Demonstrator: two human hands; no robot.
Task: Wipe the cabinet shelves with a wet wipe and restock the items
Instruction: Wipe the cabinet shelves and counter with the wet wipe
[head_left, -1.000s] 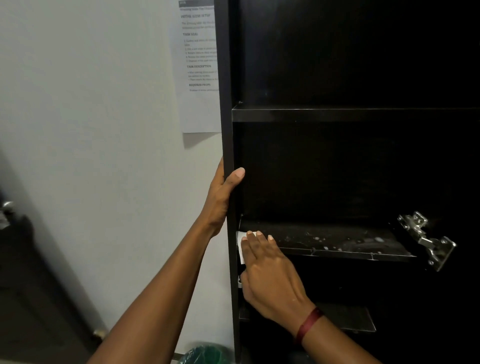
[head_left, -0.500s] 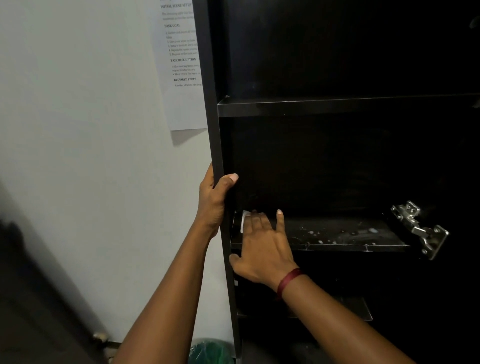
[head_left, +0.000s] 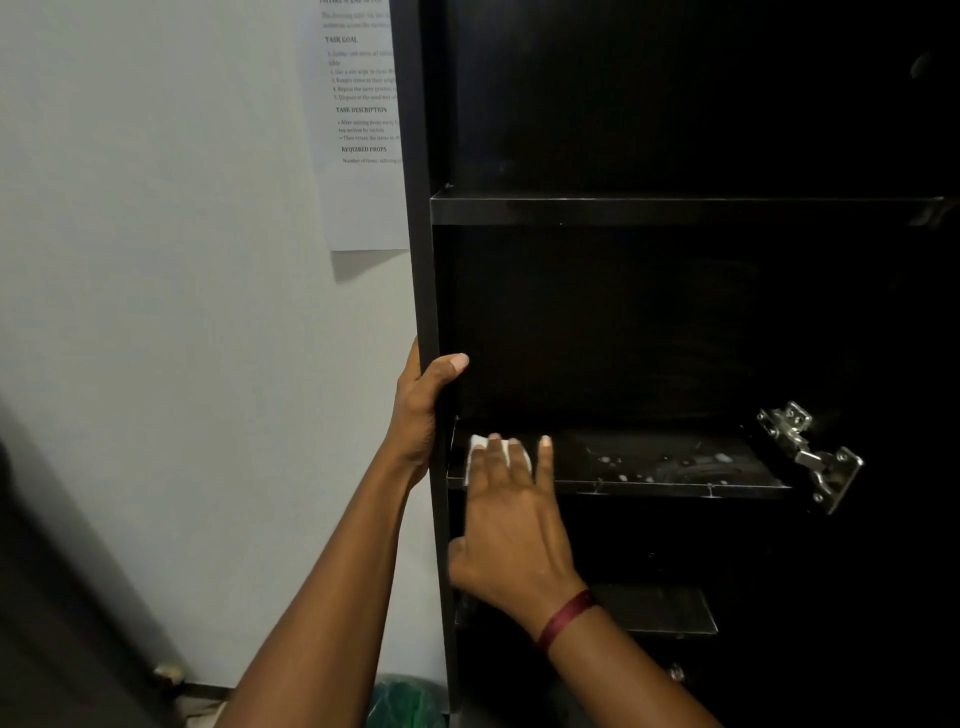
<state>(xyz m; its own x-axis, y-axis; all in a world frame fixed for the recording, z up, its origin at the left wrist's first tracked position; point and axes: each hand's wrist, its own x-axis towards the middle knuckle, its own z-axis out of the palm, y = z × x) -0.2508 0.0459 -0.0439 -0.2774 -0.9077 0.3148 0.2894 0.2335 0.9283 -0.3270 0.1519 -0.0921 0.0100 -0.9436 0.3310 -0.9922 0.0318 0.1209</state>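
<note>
Your right hand (head_left: 511, 514) pressed the wet wipe (head_left: 477, 446) flat-fingered; your left hand (head_left: 421, 410) gripped the cabinet side (head_left: 415, 208). Risk: sweeping toward 3 o'clock, knuckles could snag the hinge (head_left: 810, 457).

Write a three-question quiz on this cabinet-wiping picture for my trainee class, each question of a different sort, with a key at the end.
1. True or false: the left hand grips the cabinet's side panel.
2. What lies under the flat fingers of the right hand on the shelf? A) a sponge B) a white wet wipe C) a brush
3. Fill in: the metal hinge sits at the shelf's ___ end.
Key: 1 true; 2 B; 3 right.
</note>
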